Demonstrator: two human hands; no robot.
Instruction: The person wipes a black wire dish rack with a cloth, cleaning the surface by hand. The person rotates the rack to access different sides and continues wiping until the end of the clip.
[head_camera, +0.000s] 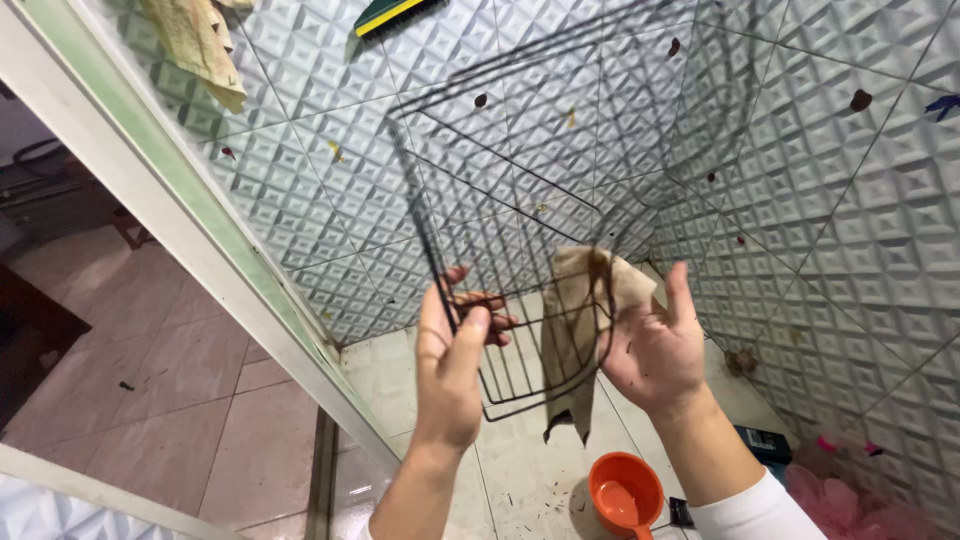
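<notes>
Rack (520, 240) upright, long axis vertical.
</notes>
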